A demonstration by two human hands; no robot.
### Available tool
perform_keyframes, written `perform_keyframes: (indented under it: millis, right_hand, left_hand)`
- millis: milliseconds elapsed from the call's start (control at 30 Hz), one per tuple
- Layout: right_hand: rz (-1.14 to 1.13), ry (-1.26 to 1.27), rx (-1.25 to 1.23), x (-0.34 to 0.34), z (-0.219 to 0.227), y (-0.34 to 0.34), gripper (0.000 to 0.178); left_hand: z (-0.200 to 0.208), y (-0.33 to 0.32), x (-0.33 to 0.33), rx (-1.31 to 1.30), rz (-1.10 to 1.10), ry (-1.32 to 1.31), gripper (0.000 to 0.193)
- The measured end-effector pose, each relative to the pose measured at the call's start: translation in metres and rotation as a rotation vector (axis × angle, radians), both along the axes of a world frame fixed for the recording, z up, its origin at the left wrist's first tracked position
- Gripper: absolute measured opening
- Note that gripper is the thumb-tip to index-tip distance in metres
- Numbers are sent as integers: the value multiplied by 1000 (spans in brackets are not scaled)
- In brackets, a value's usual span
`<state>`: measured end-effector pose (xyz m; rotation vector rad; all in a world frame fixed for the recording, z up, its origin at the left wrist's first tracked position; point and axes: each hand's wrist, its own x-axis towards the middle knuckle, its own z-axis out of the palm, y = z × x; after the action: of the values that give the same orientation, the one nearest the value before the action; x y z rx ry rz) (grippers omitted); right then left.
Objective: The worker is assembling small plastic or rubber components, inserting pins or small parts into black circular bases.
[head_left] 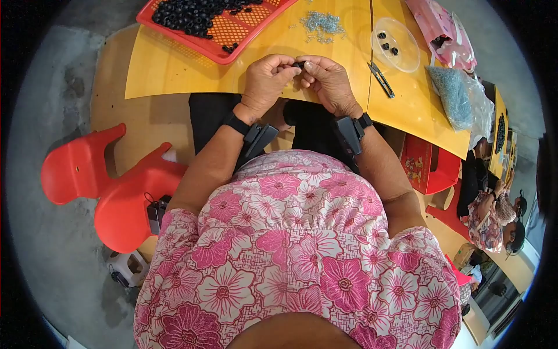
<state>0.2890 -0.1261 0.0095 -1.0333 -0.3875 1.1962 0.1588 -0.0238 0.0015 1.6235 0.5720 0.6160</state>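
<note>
Over the front edge of the yellow table, my left hand (pixel 266 81) and my right hand (pixel 330 82) meet fingertip to fingertip. Between them is a small black round part (pixel 299 64), pinched by the thumbs and forefingers of both hands and mostly covered by them. Beyond my hands lies a loose pile of tiny clear, bluish pieces (pixel 323 24). A red plastic tray (pixel 247 42) at the far left holds many similar black parts (pixel 185 17). To the right, a clear round dish (pixel 410 58) contains three black parts (pixel 394 51). Dark thread snips (pixel 381 79) rest near it.
A plastic bag of blue-grey small pieces (pixel 450 96) lies at the table's right edge, below a pink bag (pixel 436 23). Red chairs (pixel 125 215) stand on the floor at left. A red box (pixel 419 166) sits under the table. Other people (pixel 491 218) are at far right.
</note>
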Motion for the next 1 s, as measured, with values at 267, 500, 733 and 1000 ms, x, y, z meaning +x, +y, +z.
perform_keyframes:
  millis: [267,500,733,1000]
  right_hand:
    - [13,34,-15,-2,3,1,20]
    - [25,38,0,0,2,3,14]
    - [202,38,-90,7,8,1,20]
    - [303,81,-67,12,10,1,28]
  left_hand:
    - [1,0,0,-46,-3,-22,18]
    - [-2,0,1,-101,13,-59,13]
    - [0,-3,1,30,54,-112,13]
    - [-2,-4,2,59,93,-173,12]
